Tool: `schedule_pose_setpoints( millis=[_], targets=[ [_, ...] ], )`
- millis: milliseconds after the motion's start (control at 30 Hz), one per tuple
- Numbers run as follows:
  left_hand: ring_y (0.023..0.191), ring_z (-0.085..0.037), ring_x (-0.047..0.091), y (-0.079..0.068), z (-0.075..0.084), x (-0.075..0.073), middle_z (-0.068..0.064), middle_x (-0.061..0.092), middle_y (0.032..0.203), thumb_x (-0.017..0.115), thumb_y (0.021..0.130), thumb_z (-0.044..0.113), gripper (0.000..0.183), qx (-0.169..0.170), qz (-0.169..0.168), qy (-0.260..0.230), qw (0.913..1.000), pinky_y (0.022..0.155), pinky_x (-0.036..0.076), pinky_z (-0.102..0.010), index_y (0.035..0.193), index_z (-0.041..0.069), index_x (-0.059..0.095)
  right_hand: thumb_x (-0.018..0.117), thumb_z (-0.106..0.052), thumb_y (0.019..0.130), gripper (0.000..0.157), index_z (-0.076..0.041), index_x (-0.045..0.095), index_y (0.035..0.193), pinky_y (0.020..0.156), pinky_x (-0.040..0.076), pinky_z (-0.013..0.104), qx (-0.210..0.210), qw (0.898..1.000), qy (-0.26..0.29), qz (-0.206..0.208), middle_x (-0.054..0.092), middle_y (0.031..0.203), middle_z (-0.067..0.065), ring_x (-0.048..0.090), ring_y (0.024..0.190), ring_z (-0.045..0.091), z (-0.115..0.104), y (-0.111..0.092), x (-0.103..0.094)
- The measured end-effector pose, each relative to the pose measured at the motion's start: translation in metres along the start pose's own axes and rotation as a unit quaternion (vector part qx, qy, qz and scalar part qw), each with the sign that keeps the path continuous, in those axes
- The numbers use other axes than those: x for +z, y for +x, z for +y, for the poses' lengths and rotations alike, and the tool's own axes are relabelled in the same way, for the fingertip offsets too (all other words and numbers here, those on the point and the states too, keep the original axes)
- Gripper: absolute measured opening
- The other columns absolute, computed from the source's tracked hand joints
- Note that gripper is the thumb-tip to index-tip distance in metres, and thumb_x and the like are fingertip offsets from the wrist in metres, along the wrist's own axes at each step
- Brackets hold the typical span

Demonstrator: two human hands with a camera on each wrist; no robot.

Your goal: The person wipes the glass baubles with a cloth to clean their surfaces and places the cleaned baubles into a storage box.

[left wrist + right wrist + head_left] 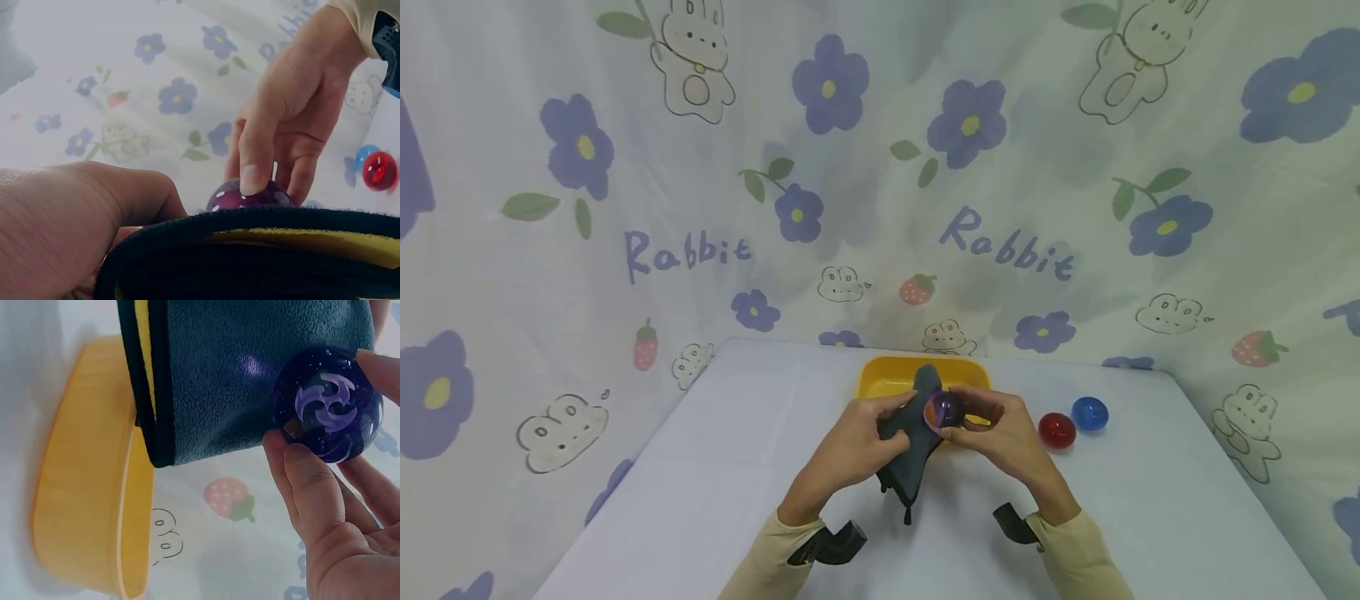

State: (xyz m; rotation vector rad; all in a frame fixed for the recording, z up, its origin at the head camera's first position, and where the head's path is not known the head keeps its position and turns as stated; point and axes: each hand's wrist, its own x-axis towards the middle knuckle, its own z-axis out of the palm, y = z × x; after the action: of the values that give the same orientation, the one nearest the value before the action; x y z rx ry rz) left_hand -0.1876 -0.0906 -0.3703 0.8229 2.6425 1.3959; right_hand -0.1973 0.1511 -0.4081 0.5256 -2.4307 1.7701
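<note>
My left hand (859, 440) grips a dark grey-green cloth (912, 458) with a black edge and a yellow underside, held up over the front of the yellow container. Against the cloth's right side, my right hand (1006, 433) pinches a round glossy purple piece (952, 409) between thumb and fingers. A pale swirl emblem shows inside that purple piece (337, 406) in the right wrist view. From the left wrist, the cloth's folded edge (262, 215) hides the lower part of the purple piece. Some left fingers are hidden by the cloth.
Behind the hands stands the yellow container (874, 371), partly covered by them. To the right, a glossy red round piece (1057, 431) and a blue one (1090, 414) lie on the white tabletop (760, 417). A patterned curtain (865, 183) encloses the back and sides.
</note>
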Motion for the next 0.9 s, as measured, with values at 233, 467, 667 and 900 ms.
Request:
schedule_pose_setpoints(
  millis=[233, 467, 667, 900],
  targets=[
    [0.051, -0.005, 0.053, 0.0005, 0.0001, 0.0019, -0.010, 0.064, 0.105, 0.062, 0.087, 0.010, 0.056, 0.003, 0.006, 0.003, 1.0000, 0.048, 0.047, -0.016, 0.142, 0.014, 0.053, 0.081, -0.027, 0.079, 0.052, -0.020, 0.065, 0.127, 0.086, 0.058, 0.029, 0.023, 1.000, -0.003, -0.012, 0.066, 0.129, 0.009, 0.067, 0.114, 0.032, 0.0049, 0.0009, -0.0024],
    [0.054, -0.003, 0.057, 0.0005, 0.0012, 0.0037, -0.010, 0.065, 0.123, 0.062, 0.087, 0.010, 0.056, 0.018, 0.017, 0.000, 0.9997, 0.048, 0.048, -0.017, 0.142, 0.013, 0.053, 0.082, -0.027, 0.077, 0.057, -0.016, 0.064, 0.130, 0.084, 0.059, 0.030, 0.038, 0.999, -0.015, -0.020, 0.066, 0.128, 0.013, 0.068, 0.111, 0.033, 0.0065, 0.0018, -0.0032],
    [0.043, -0.002, 0.048, 0.0014, 0.0011, 0.0047, -0.011, 0.064, 0.113, 0.060, 0.088, 0.009, 0.055, 0.027, 0.026, 0.002, 0.9993, 0.044, 0.042, -0.016, 0.142, 0.013, 0.053, 0.083, -0.025, 0.076, 0.056, -0.015, 0.065, 0.128, 0.083, 0.059, 0.031, 0.019, 0.999, -0.026, -0.040, 0.068, 0.123, 0.013, 0.070, 0.107, 0.033, 0.0066, 0.0023, -0.0024],
    [0.053, -0.003, 0.056, 0.0009, -0.0010, 0.0076, -0.010, 0.066, 0.114, 0.060, 0.087, 0.008, 0.055, 0.031, 0.027, 0.012, 0.9991, 0.046, 0.046, -0.018, 0.142, 0.013, 0.054, 0.082, -0.022, 0.077, 0.054, -0.010, 0.065, 0.127, 0.082, 0.059, 0.031, -0.005, 0.998, -0.015, -0.066, 0.066, 0.123, 0.016, 0.069, 0.107, 0.036, 0.0071, -0.0008, -0.0020]
  ],
)
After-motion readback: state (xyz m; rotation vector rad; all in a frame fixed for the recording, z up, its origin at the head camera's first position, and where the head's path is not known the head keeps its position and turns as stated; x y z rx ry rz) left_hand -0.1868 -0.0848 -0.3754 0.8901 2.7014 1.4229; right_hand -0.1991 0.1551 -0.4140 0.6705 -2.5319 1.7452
